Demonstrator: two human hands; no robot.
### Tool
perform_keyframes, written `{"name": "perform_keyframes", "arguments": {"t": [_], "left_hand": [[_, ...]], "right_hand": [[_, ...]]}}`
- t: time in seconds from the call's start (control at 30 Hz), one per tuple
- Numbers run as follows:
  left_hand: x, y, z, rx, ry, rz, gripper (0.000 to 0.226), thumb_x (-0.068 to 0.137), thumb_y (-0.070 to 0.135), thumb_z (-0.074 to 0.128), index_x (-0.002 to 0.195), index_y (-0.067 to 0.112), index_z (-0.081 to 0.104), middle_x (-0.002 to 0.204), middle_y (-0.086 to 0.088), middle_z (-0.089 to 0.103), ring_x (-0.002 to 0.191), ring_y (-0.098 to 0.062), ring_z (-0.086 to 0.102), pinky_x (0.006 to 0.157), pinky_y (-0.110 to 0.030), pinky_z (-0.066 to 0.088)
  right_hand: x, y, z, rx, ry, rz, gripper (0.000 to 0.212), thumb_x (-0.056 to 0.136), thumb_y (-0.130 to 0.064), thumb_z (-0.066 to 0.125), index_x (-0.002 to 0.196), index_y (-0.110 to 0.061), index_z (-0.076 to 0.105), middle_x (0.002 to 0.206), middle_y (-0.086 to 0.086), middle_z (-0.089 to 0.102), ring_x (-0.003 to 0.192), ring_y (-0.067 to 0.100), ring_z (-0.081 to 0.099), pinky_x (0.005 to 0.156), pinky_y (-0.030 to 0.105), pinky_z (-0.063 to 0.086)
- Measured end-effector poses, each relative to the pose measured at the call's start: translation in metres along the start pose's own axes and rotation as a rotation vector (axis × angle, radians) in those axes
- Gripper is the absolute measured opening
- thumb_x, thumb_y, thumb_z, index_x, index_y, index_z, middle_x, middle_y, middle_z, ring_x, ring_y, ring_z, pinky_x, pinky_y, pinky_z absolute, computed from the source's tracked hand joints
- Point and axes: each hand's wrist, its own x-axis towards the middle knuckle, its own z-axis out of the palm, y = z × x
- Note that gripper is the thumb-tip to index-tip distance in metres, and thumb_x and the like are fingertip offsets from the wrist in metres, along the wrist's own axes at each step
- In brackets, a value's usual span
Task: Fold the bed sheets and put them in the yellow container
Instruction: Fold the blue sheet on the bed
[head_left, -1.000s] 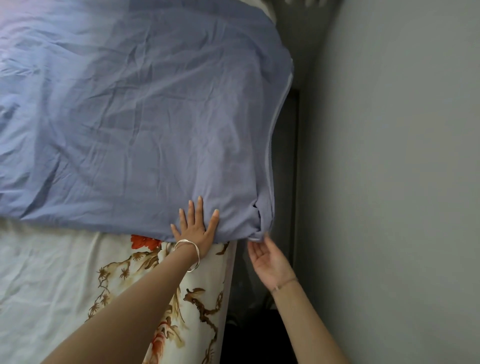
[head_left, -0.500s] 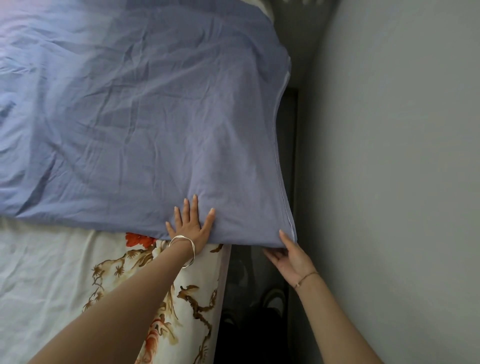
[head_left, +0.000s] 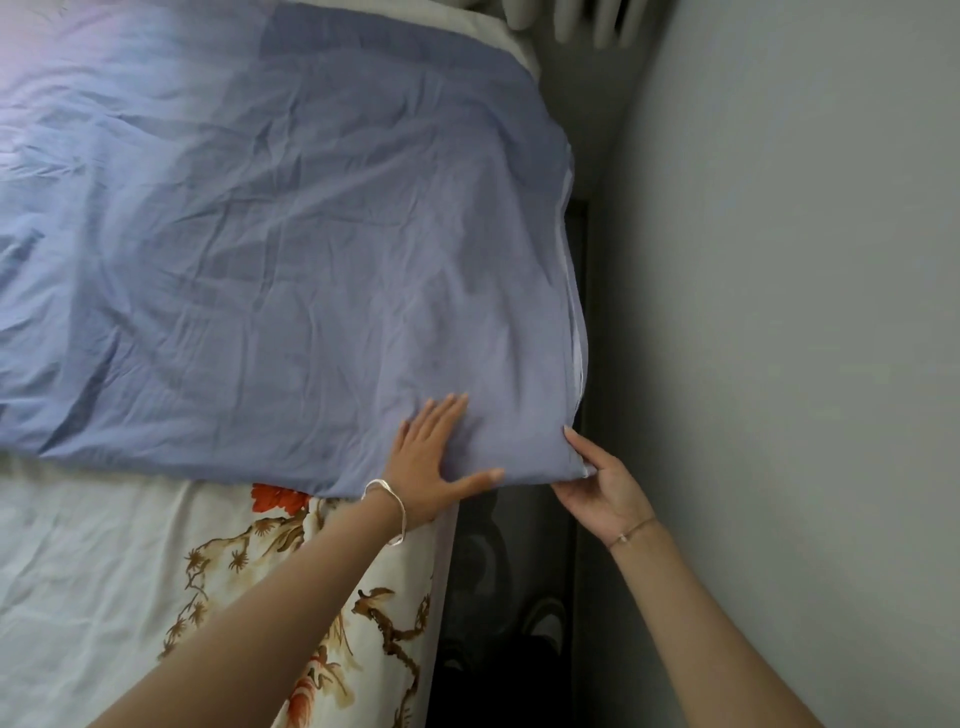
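Note:
A creased blue bed sheet lies spread over the bed, its near right corner hanging past the bed's right side. My left hand, with a silver bangle at the wrist, presses flat on the sheet near that corner, fingers straight and thumb out to the right. My right hand holds the sheet's corner at the bed's edge, thumb on top and fingers beneath the cloth. The yellow container is not in view.
Under the blue sheet lies a white cover with an orange and brown flower print. A grey wall runs close along the bed's right side, leaving a narrow dark gap. A pale pillow edge shows at the top.
My left hand has slid right along the sheet, turning its fingers toward the corner. My right hand has come up from under the hanging edge and taken hold of the corner.

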Motion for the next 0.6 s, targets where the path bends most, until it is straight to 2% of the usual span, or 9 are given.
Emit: {"name": "perform_keyframes", "arguments": {"t": [0.03,0.1,0.17,0.23,0.33,0.4,0.47,0.53,0.6], "left_hand": [[-0.001,0.009,-0.005,0.074,-0.032,0.086,0.100,0.065,0.084,0.043,0.146,0.040,0.003,0.156,0.014,0.007,0.145,-0.012,0.000,0.117,-0.033,-0.002],[0.003,0.029,-0.012,0.189,-0.010,0.186,0.087,0.078,0.059,0.060,0.145,0.041,0.008,0.153,0.012,0.021,0.142,-0.015,0.020,0.115,-0.028,0.014],[0.007,0.051,-0.023,0.190,0.097,0.188,0.071,0.087,0.029,0.061,0.145,0.036,0.020,0.145,0.006,0.039,0.129,-0.018,0.042,0.105,-0.024,0.032],[0.017,0.069,-0.039,0.127,0.208,0.144,0.056,0.090,0.014,0.056,0.141,0.029,0.036,0.132,0.002,0.054,0.118,-0.020,0.053,0.096,-0.022,0.038],[0.039,0.088,-0.083,0.078,0.375,0.106,0.030,0.089,0.021,0.059,0.119,0.019,0.060,0.104,-0.004,0.067,0.097,-0.024,0.063,0.079,-0.024,0.041],[0.049,0.096,-0.115,0.034,0.467,0.110,0.019,0.090,0.026,0.058,0.103,0.014,0.066,0.088,-0.006,0.068,0.083,-0.021,0.063,0.070,-0.023,0.037],[0.052,0.108,-0.150,-0.041,0.518,0.130,0.023,0.091,0.029,0.054,0.097,0.011,0.068,0.080,-0.006,0.067,0.078,-0.020,0.061,0.068,-0.024,0.037],[0.052,0.120,-0.182,-0.070,0.535,0.151,0.031,0.091,0.036,0.053,0.094,0.008,0.067,0.070,0.004,0.060,0.074,-0.016,0.056,0.065,-0.022,0.039],[0.056,0.131,-0.211,0.091,0.484,0.164,0.033,0.090,0.040,0.050,0.099,0.011,0.064,0.075,0.010,0.058,0.078,-0.013,0.056,0.066,-0.020,0.037]], "right_hand": [[-0.001,-0.006,0.010,-0.051,-0.016,-0.013,0.077,0.033,-0.009,0.096,0.105,0.000,0.071,0.109,0.018,0.069,0.094,0.026,0.070,0.071,0.033,0.059],[-0.001,-0.017,0.034,-0.176,-0.021,-0.055,0.085,0.039,-0.016,0.094,0.117,-0.003,0.062,0.113,0.017,0.067,0.096,0.025,0.069,0.072,0.030,0.058],[-0.003,-0.029,0.059,-0.320,-0.016,-0.117,0.081,0.054,-0.019,0.084,0.127,-0.003,0.054,0.120,0.017,0.064,0.100,0.024,0.067,0.075,0.028,0.057],[-0.007,-0.039,0.081,-0.428,-0.045,-0.185,0.066,0.067,-0.017,0.073,0.128,-0.004,0.051,0.121,0.017,0.063,0.102,0.023,0.066,0.078,0.027,0.057],[-0.014,-0.062,0.114,-0.517,-0.128,-0.305,0.060,0.066,-0.022,0.073,0.121,-0.011,0.052,0.117,0.011,0.064,0.102,0.017,0.066,0.082,0.025,0.055],[-0.015,-0.075,0.135,-0.735,-0.130,-0.385,0.065,0.068,-0.027,0.075,0.127,-0.023,0.048,0.132,0.005,0.054,0.118,0.014,0.056,0.099,0.030,0.047],[-0.014,-0.085,0.160,-1.027,-0.140,-0.429,0.080,0.069,-0.029,0.080,0.137,-0.037,0.037,0.146,-0.006,0.038,0.133,0.010,0.039,0.108,0.031,0.038],[-0.013,-0.092,0.193,-1.229,-0.167,-0.468,0.089,0.074,-0.024,0.079,0.144,-0.039,0.025,0.147,-0.016,0.026,0.133,0.003,0.027,0.101,0.017,0.039],[-0.010,-0.100,0.232,-1.336,-0.240,-0.501,0.083,0.079,-0.011,0.073,0.145,-0.029,0.025,0.137,-0.017,0.030,0.120,-0.005,0.033,0.081,0.001,0.042]]}}
